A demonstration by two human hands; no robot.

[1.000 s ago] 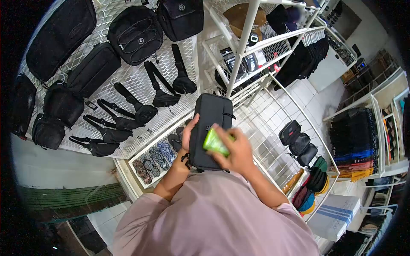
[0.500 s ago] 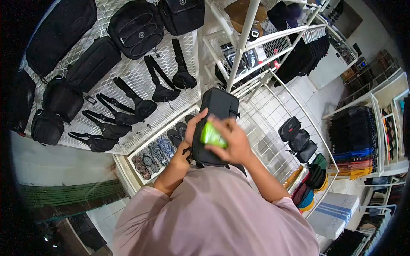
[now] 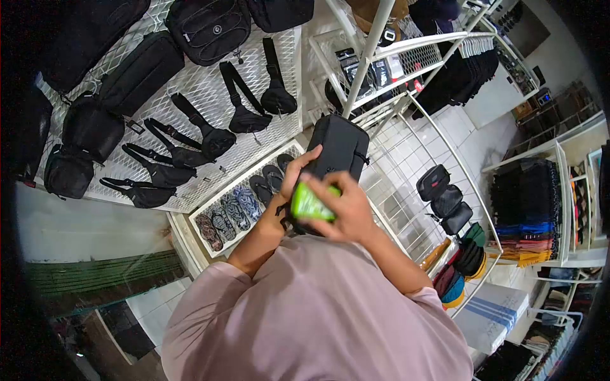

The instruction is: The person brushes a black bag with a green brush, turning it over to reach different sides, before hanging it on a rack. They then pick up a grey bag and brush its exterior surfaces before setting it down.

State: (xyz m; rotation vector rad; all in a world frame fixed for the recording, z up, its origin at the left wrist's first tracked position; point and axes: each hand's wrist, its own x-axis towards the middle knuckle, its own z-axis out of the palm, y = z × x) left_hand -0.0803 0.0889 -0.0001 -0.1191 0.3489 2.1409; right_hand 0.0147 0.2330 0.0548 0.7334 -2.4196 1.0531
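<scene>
A black rectangular bag (image 3: 340, 141) stands out in front of my chest. My left hand (image 3: 297, 173) grips its left side, with the thumb lying on the front face. In my right hand (image 3: 348, 206) is a bright green, palm-sized object (image 3: 312, 202), held over the lower part of the bag. Motion blurs the green object, and its exact kind does not show. The fingers of my right hand curl around it, and the bag's lower end is partly hidden behind that hand.
Black sling bags (image 3: 216, 141) and larger bags hang on a white mesh panel (image 3: 254, 143) at left. Sandals fill a white tray (image 3: 216, 249) below. A white wire rack (image 3: 438, 117) at right carries small black pouches (image 3: 446, 198) and caps (image 3: 473, 260).
The bag has shifted slightly up and to the right in view. My right hand and the green object have moved towards the bag's lower left. Both hands keep their hold.
</scene>
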